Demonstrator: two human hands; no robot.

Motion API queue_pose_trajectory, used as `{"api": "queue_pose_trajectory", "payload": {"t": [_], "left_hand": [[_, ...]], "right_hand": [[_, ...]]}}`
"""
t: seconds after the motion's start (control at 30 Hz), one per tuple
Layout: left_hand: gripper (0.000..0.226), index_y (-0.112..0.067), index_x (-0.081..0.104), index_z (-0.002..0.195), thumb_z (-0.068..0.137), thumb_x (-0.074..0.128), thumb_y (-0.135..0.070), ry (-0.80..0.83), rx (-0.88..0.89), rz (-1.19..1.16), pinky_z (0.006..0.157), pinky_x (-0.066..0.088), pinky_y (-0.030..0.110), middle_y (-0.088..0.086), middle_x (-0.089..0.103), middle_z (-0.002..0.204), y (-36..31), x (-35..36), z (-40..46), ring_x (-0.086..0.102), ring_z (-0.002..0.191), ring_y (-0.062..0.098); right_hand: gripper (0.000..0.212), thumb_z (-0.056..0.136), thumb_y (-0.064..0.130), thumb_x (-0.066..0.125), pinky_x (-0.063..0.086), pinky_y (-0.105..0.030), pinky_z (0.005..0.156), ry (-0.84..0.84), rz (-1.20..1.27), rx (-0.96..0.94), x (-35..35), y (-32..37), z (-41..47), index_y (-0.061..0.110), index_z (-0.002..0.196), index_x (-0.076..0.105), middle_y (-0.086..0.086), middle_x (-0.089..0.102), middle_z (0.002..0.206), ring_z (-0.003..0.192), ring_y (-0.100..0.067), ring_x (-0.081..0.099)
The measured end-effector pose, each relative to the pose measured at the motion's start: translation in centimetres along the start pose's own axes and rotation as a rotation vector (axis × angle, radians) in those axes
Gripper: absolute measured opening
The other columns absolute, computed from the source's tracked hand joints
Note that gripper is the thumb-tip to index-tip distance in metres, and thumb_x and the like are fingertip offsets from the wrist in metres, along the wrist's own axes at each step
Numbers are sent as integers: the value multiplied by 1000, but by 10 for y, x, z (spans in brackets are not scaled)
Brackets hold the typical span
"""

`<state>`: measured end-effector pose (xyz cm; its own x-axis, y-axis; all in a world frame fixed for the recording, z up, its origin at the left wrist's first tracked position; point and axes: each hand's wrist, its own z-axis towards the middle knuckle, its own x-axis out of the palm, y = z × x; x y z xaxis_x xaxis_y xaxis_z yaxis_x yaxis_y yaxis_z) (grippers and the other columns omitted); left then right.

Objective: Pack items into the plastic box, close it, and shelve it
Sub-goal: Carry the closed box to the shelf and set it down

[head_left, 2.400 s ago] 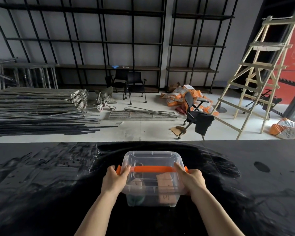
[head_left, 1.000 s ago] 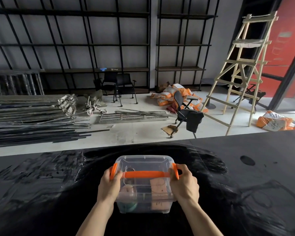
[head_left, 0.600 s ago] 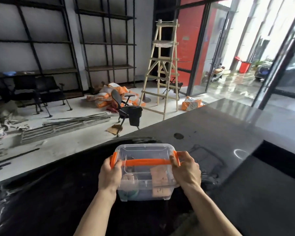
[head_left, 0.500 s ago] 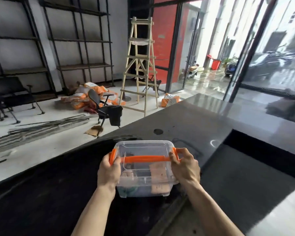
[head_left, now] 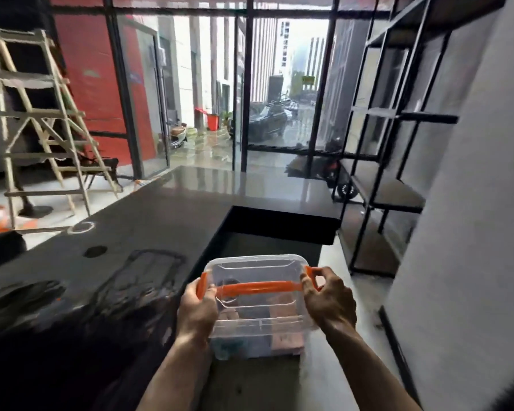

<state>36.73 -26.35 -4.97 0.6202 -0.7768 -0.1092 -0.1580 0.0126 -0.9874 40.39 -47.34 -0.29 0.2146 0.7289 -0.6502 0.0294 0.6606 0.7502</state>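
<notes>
Hands are closed on the two short ends of a clear plastic box [head_left: 257, 304], which is held in the air just beside the edge of a black counter [head_left: 161, 221]. The left hand [head_left: 197, 314] is wrapped over the orange latch [head_left: 203, 284] on its side; the right hand [head_left: 330, 301] is clamped on the opposite latch. The lid [head_left: 254, 266] is seated, and an orange handle [head_left: 260, 287] lies flat across it. Pinkish and teal items are dimly seen inside. Black metal shelving [head_left: 395, 137] stands ahead to the right, a wooden ladder [head_left: 42, 123] to the left.
</notes>
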Motion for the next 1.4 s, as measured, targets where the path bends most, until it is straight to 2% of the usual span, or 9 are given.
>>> {"api": "queue_pose_trajectory", "payload": {"t": [0.1,0.23,0.4,0.53,0.7,1.03,1.17,1.27,1.4], "left_hand": [[43,-21,60,127,97,51,-50,77,3,33,90,52,40,4,70,105,32,68,-18,65,95,26],[53,-21,60,128,91,52,-58,158,-6,45,93,54,48,4,71,107,96,153,-36,68,97,26],[60,-25,61,125,79,53,-61,190,-50,106,93,54,50,3,74,106,152,248,-58,69,99,29],[64,-25,63,123,71,56,-61,240,-86,124,92,56,49,2,74,104,158,302,-74,70,96,28],[51,-20,61,127,88,59,-52,288,-73,127,96,53,49,7,73,107,153,355,-75,68,99,30],[44,-14,60,129,94,59,-41,372,-41,114,82,58,47,7,72,84,140,479,12,67,63,20],[48,-10,55,135,96,58,-39,401,-38,53,77,54,38,8,69,100,130,553,80,64,73,16],[51,-14,54,135,96,54,-47,400,-56,27,75,52,36,1,66,97,115,615,143,63,81,14],[61,-21,52,139,93,50,-60,411,-56,48,97,51,48,1,65,109,89,690,219,62,100,25]], "right_hand": [[37,95,50,55,53,-34,81,-54,-41,69,-17,-71,16,27,123,63,-8,75,116,102,-33,70],[37,94,51,56,60,-44,83,-86,-12,124,-28,-171,36,29,122,62,-8,74,116,99,-33,71],[37,96,45,56,54,-38,86,-76,-13,222,-51,-270,57,26,128,60,-9,72,122,107,-33,69],[37,96,45,55,54,-37,88,-91,-19,273,-78,-313,73,28,128,60,-6,72,122,108,-31,68],[40,95,51,52,56,-40,89,-111,-17,289,-97,-345,108,27,126,62,-5,73,120,107,-31,69],[40,95,43,59,61,-43,86,-126,-18,330,-87,-382,243,25,131,59,-7,74,117,98,-29,72],[41,96,47,56,63,-44,81,-153,-35,340,-70,-388,341,25,130,57,-6,74,114,93,-27,73],[42,95,47,57,62,-44,83,-167,-40,362,-56,-388,428,26,131,56,-6,74,114,94,-27,73],[41,93,47,58,61,-46,86,-180,-32,401,-45,-387,534,28,130,58,-7,74,115,97,-28,71]]}}
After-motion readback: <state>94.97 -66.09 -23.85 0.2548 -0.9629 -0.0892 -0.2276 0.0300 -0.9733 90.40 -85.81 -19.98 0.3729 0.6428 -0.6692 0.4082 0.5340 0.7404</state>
